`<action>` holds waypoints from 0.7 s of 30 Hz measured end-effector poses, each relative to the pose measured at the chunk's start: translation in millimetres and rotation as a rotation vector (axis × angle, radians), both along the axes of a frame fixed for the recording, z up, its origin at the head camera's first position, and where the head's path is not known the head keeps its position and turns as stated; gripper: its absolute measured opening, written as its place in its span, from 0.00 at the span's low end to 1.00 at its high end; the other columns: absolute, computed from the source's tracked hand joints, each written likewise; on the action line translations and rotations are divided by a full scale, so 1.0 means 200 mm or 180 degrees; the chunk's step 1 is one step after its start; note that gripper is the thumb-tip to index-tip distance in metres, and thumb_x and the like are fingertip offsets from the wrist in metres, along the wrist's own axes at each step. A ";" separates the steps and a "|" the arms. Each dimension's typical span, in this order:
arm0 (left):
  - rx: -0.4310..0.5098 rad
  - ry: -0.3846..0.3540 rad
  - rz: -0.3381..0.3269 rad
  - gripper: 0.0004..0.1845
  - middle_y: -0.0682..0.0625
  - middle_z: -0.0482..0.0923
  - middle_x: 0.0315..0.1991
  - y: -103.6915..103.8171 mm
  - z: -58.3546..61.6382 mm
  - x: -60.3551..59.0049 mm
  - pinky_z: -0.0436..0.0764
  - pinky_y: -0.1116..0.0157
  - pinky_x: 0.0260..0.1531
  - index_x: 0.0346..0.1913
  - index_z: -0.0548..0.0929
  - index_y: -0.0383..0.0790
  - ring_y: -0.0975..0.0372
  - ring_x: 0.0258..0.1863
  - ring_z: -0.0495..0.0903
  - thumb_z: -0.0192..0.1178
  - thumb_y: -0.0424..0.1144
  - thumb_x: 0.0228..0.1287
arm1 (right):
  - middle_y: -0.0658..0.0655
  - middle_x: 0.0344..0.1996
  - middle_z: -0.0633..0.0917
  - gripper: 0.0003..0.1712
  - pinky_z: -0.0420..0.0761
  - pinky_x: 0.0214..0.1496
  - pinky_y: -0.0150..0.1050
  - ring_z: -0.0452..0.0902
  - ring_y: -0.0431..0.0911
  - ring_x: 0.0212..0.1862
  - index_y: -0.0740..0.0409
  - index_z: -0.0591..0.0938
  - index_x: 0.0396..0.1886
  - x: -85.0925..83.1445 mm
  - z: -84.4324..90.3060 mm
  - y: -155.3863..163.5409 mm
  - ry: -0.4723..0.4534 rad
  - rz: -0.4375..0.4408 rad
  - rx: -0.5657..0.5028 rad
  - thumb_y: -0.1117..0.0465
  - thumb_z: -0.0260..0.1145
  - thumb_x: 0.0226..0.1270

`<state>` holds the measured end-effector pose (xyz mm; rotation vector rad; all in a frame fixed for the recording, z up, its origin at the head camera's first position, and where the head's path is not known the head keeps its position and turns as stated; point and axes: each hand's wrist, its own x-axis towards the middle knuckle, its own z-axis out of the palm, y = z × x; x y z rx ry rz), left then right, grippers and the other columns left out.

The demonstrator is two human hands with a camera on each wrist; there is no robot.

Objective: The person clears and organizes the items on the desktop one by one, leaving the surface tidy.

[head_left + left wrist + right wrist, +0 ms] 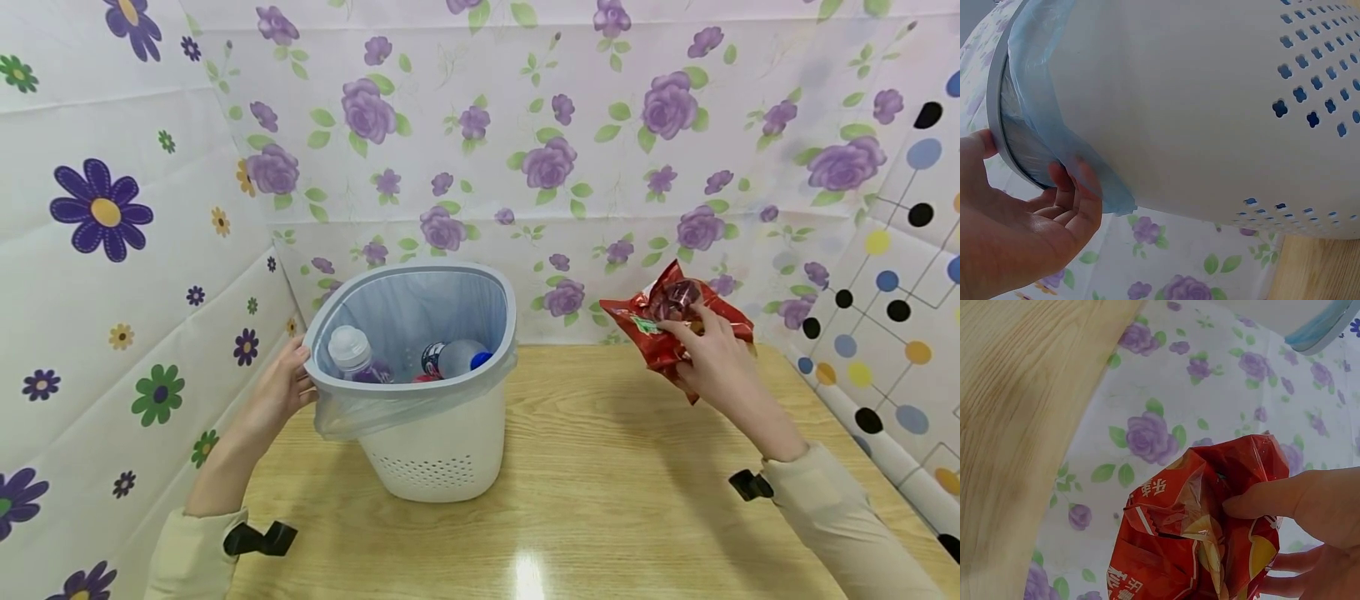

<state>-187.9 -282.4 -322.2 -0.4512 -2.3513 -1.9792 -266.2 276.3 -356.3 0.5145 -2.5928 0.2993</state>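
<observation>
A white plastic bin (431, 442) with a grey rim (491, 287) and a blue liner stands on the wooden table. Inside lie a clear bottle with a white cap (351, 350) and another bottle with a blue cap (457, 358). My left hand (283, 385) grips the bin's rim at its left side; in the left wrist view the fingers (1072, 194) curl under the rim (999, 134) against the liner. My right hand (712, 354) holds a crumpled red snack bag (660, 321) in the air to the right of the bin, with the thumb (1266, 497) pressed on the red snack bag (1191, 550).
The wooden table (615, 500) is boxed in by flower-print sheets at the back and left (547, 158) and a dotted sheet on the right (900, 275). The bin's lower wall has small cut-out holes (1319, 75).
</observation>
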 end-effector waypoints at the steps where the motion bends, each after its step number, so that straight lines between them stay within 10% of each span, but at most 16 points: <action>1: 0.0000 0.0001 0.0004 0.24 0.62 0.76 0.45 0.00 0.00 0.00 0.78 0.73 0.41 0.69 0.55 0.43 0.72 0.43 0.78 0.34 0.49 0.78 | 0.78 0.65 0.62 0.35 0.72 0.44 0.74 0.61 0.77 0.61 0.55 0.75 0.61 0.00 0.00 -0.01 0.0014 0.0013 -0.0007 0.72 0.70 0.50; 21: 0.0137 -0.0003 0.0007 0.20 0.63 0.79 0.42 0.01 -0.01 -0.01 0.77 0.72 0.37 0.67 0.58 0.47 0.72 0.40 0.78 0.34 0.47 0.77 | 0.77 0.62 0.68 0.38 0.74 0.50 0.69 0.64 0.69 0.63 0.52 0.78 0.59 -0.02 0.09 -0.12 0.0746 0.0724 -0.0212 0.75 0.71 0.44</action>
